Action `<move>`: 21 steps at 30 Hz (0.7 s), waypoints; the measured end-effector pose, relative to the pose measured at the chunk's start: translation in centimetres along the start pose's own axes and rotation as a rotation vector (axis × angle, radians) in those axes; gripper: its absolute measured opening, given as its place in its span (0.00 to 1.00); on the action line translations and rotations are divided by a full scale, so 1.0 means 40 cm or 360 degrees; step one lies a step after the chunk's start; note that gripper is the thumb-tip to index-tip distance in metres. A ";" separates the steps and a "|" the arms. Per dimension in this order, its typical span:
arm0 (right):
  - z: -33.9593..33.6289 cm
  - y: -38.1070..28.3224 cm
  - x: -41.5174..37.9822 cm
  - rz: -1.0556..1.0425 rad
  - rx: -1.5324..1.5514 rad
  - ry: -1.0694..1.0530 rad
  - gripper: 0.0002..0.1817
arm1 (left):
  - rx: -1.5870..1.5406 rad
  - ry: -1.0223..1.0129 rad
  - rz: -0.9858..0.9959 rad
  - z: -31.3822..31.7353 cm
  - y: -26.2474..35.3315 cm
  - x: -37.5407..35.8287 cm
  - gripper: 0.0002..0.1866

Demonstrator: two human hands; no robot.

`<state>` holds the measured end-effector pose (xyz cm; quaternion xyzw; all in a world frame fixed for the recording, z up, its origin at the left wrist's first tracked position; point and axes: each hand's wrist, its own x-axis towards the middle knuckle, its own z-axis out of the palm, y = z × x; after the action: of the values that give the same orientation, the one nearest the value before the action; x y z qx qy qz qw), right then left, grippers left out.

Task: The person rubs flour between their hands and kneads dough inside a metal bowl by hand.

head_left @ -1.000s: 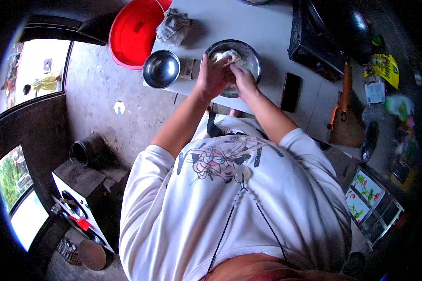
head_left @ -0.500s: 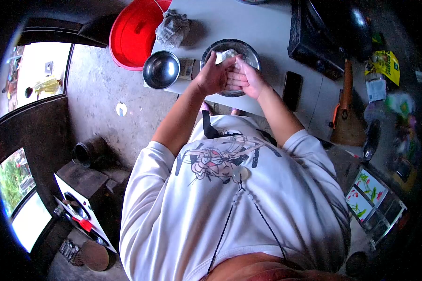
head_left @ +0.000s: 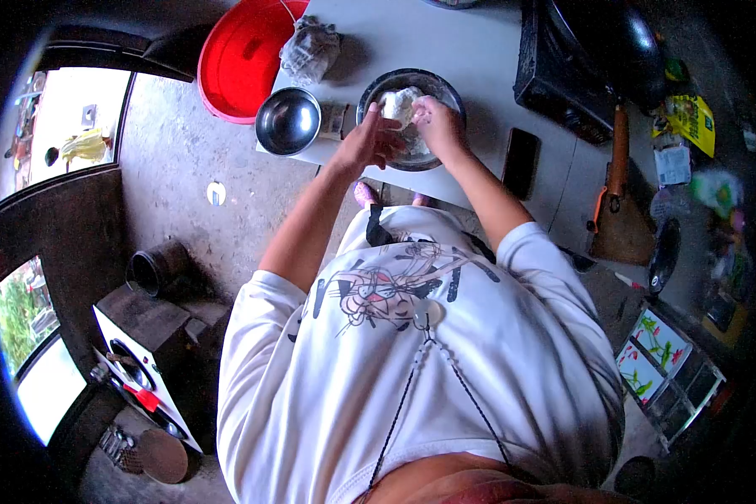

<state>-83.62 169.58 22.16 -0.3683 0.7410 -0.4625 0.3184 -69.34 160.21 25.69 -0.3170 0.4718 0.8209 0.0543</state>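
Dough point(head_left: 399, 104) sits in the steel bowl point(head_left: 448, 91) on the far side of the white table point(head_left: 470, 50), a pale lump lying toward the bowl's left half. Only the head view shows all this, looking down over my white shirt point(head_left: 412, 370) and both forearms.

My right hand point(head_left: 439, 124) is over the bowl's right part, fingers curled down against the dough; it seems to press or pinch at the lump, but I cannot tell whether the fingers truly close around any of it. My left hand point(head_left: 366, 141) hovers at the bowl's near-left rim, palm turned toward the dough with fingers loosely spread, holding nothing that I can see; whether its fingertips touch the dough I cannot say.

Just left of the bowl stands a second, empty steel bowl point(head_left: 288, 122), with a small packet point(head_left: 337, 122) lying between the two. Farther left, off the table's edge, a red basin point(head_left: 245, 52) rests on the floor, and a crumpled plastic bag point(head_left: 311, 49) lies on the table's far-left corner. To the right of the bowl a dark phone point(head_left: 520, 164) lies flat, and beyond it a black stove point(head_left: 563, 76) occupies the far right.
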 end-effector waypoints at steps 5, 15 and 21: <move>0.036 0.002 0.031 -0.0647 -0.0763 0.0253 0.12 | 0.0091 0.0360 0.0109 0.020 -0.025 -0.034 0.30; 0.020 0.019 0.032 -0.0732 -0.0319 0.0063 0.23 | -0.0025 0.0425 0.0286 -0.007 -0.069 -0.020 0.15; 0.019 -0.052 0.017 0.0132 0.0404 -0.0097 0.31 | -0.0257 0.0381 0.0472 0.012 -0.070 0.054 0.16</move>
<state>-82.85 168.04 23.71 -0.3078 0.6811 -0.5276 0.4036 -70.19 161.69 22.53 -0.3428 0.4490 0.8115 -0.1493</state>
